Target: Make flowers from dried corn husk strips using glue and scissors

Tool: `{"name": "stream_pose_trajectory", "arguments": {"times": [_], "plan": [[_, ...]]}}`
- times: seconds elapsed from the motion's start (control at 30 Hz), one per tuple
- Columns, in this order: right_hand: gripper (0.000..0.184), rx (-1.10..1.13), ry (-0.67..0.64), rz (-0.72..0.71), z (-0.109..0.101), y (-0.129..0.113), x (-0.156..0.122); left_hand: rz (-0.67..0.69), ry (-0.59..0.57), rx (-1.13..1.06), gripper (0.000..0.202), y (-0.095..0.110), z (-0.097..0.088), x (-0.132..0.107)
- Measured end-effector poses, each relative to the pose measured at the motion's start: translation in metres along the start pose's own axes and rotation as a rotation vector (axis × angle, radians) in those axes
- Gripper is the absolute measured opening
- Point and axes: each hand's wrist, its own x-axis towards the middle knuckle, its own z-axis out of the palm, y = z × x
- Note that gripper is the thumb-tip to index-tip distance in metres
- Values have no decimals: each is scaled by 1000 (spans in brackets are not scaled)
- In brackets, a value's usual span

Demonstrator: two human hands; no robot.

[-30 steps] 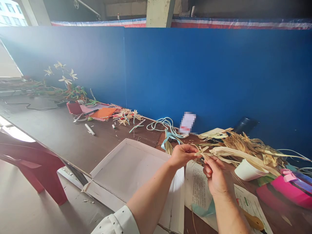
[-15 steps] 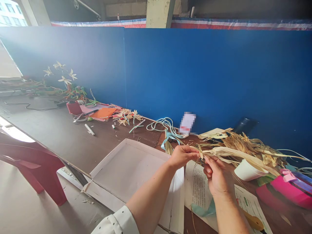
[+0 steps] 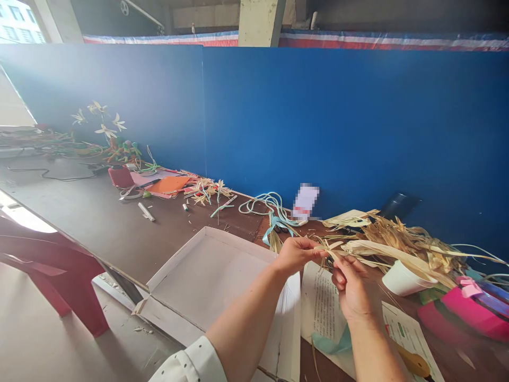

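At the left, the shallow white box lies open on the bench, partly behind the left forearm. The left hand comes in past the box's right side, its thumb and fingers pinched on the left end of the pale husk strips. These are held up between the two hands, beyond the printed sheet. They cross rather than share one long axis: some spread upward, and one slants down and right towards the other fingers. The right hand pinches that lower right part with thumb and forefinger, so neither hand is nearer; both touch the strips. A small dark thing just below them is too small to tell. Farther right, apart from the fingers, lie the husk pile and, near it, the tilted white cup.
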Motion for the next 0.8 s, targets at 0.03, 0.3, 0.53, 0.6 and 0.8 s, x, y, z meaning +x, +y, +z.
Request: {"name": "stream_pose_trajectory", "arguments": {"times": [0.03,0.3,0.53,0.6,0.8], "plan": [[25,2,-1,-1,0,0,0,-1,2,-2,49,1,0,0],[22,20,-15,0,2,-2,-2,-31,24,-46,51,3,3,-1],[23,83,-31,35,-1,-1,1,-14,-42,-41,47,0,1,0],[23,102,-35,44,-2,-1,0,-18,-41,-35,46,0,1,0],[23,112,-45,59,0,-4,-1,-9,-69,-19,48,0,0,0]]}}
